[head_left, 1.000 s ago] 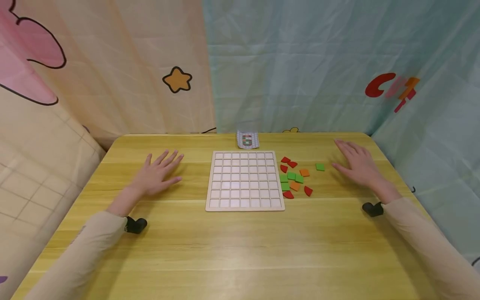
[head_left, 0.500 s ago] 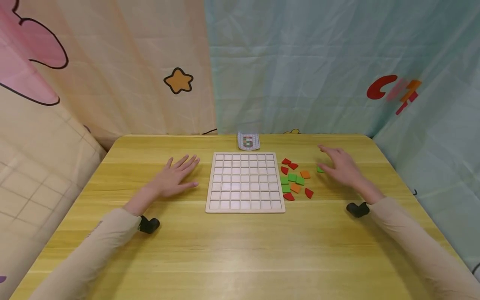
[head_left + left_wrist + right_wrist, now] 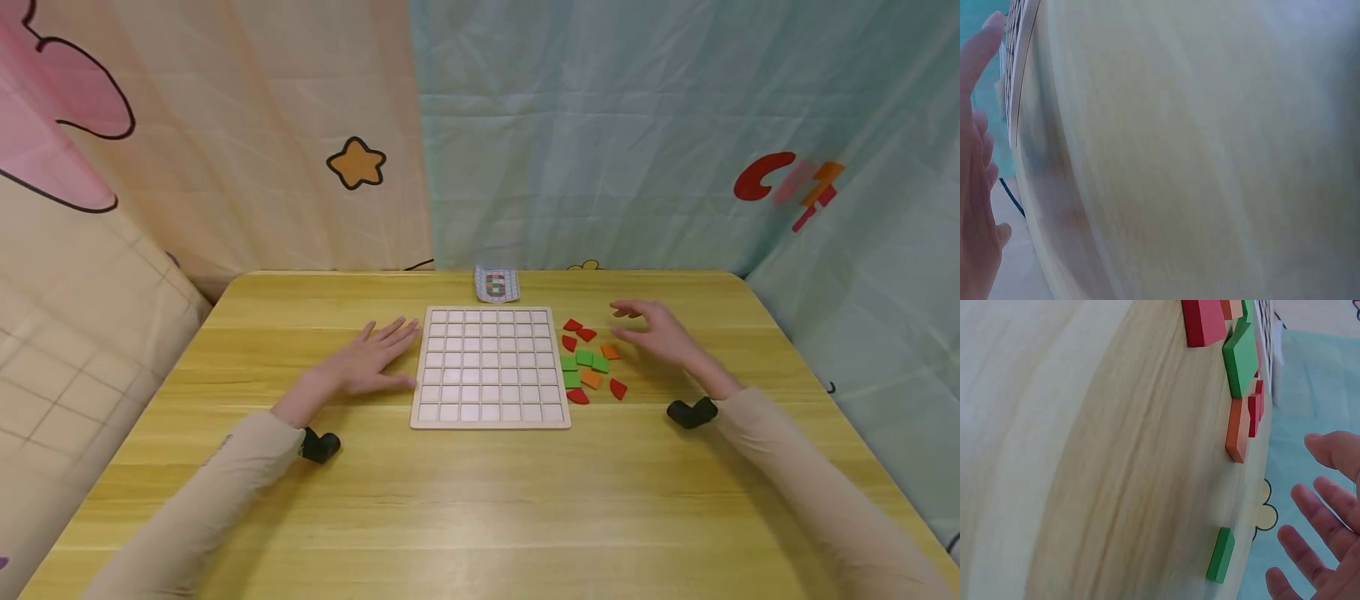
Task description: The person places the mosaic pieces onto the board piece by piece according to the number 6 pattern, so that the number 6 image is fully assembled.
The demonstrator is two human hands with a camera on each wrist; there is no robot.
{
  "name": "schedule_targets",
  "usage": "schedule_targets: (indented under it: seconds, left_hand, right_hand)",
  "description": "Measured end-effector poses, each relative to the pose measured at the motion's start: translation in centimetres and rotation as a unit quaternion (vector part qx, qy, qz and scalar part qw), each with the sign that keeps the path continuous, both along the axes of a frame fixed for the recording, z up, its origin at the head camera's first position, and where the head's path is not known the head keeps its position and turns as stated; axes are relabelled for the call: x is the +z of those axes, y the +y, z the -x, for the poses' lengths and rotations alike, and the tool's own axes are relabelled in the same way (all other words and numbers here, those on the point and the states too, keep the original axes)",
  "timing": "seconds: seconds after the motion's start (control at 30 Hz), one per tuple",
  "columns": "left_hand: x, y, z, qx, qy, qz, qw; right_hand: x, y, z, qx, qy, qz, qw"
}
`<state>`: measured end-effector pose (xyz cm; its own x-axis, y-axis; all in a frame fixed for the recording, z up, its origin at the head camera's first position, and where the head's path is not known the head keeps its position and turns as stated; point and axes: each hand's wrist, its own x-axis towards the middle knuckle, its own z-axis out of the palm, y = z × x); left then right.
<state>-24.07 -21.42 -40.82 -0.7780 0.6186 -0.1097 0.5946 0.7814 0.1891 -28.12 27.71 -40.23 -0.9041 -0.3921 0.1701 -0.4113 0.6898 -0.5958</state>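
A pale wooden grid board (image 3: 491,423) lies mid-table with its squares bare. Just left of it hovers my left hand (image 3: 371,358), fingers spread and holding nothing; its fingertips come up to the board's left edge. In the left wrist view that hand (image 3: 975,206) is above the table beside the board's edge (image 3: 1021,75). My right hand (image 3: 660,333) is over the table right of the loose tiles, fingers slightly bent, nothing held. Among these are green squares (image 3: 584,357), orange tiles (image 3: 591,379) and red quarter-round tiles (image 3: 618,389). A lone green tile (image 3: 1220,555) is hidden by the hand in the head view.
Behind the board, near the table's far edge, lies a small paper card (image 3: 497,285) printed with a coloured grid pattern. Patterned curtains (image 3: 630,125) hang behind and beside the wooden table (image 3: 487,508). Black wrist cameras (image 3: 321,447) are strapped at both cuffs.
Both hands have moved inward: the left one rightward to the board's edge, the right one leftward over the lone green tile and towards the other tiles. The tiles and board stay put.
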Motion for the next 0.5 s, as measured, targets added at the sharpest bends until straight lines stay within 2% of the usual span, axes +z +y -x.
schedule_targets:
  seconds: [0.37, 0.5]
  left_hand:
    - [-0.3, 1.2, -0.3, -0.019, -0.025, 0.017, 0.9994]
    - [-0.3, 1.4, -0.4, -0.028, -0.032, 0.027, 0.9987]
  right_hand:
    - [-0.2, -1.4, 0.6, 0.005, -0.043, -0.013, 0.9990]
    - [-0.3, -1.7, 0.8, 0.005, -0.039, -0.019, 0.9990]
